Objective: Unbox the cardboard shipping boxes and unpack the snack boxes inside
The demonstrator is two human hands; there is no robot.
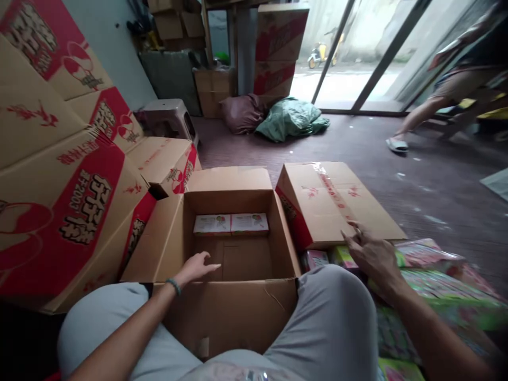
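Note:
Between my knees stands an open cardboard carton [230, 317], its flaps folded outward. Two small white printed boxes [212, 224] lie side by side against its far wall; the carton's near floor shows bare. My left hand [198, 267], a beaded bracelet on its wrist, hovers over the near left part of the carton with fingers apart and nothing in them. My right hand [373, 254] is over the near edge of a taped carton [337, 201], above plastic-wrapped green and pink packs [436, 286]. Its fingers look spread and hold nothing, though motion blurs them slightly.
Large red-and-tan cartons [71, 211] are stacked at my left. Farther back are a plastic stool [169, 116], a green sack [293, 119] and a purple sack [243, 114]. A person's leg [424, 114] shows at the right, near the glass doors [353, 58].

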